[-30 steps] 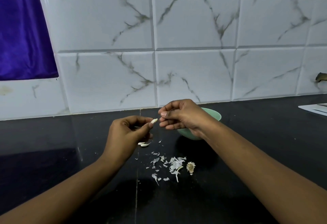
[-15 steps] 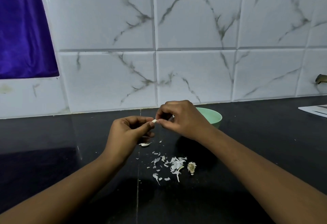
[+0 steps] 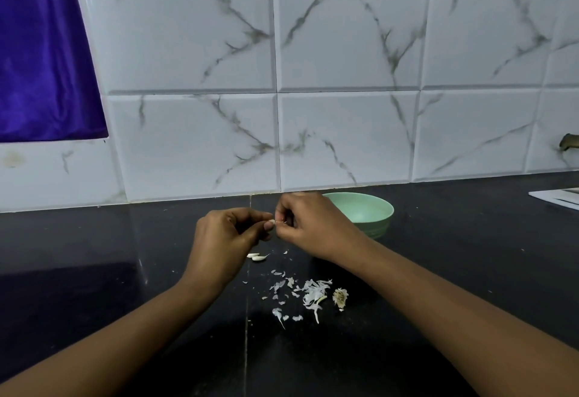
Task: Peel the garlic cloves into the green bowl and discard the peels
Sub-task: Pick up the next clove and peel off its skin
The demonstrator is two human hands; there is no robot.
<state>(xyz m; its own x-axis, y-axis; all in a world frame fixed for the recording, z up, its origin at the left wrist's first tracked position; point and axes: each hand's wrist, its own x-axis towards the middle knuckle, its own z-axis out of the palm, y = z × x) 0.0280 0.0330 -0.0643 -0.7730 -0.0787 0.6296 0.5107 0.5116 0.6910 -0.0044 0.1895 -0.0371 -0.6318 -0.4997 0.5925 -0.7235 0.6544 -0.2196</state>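
Observation:
My left hand (image 3: 224, 241) pinches a small white garlic clove (image 3: 272, 222) between thumb and forefinger, just above the black counter. My right hand (image 3: 308, 227) meets it from the right, and its thumb and fingertips pinch the clove's skin at the tip. Most of the clove is hidden by my fingers. The green bowl (image 3: 374, 211) stands right behind my right hand, near the wall; what shows of its inside is bare. Two unpeeled cloves (image 3: 257, 257) lie on the counter below my left hand. Loose white peels (image 3: 308, 294) are scattered in front of both hands.
A dry garlic root stub (image 3: 341, 298) lies at the right end of the peel pile. The black counter (image 3: 470, 255) runs to a white marble-tiled wall. A white flat object (image 3: 559, 197) sits at the far right edge. A purple cloth (image 3: 40, 61) hangs at upper left.
My right hand has closed in on the clove in my left hand and now pinches its tip. A second loose clove shows again below my left hand.

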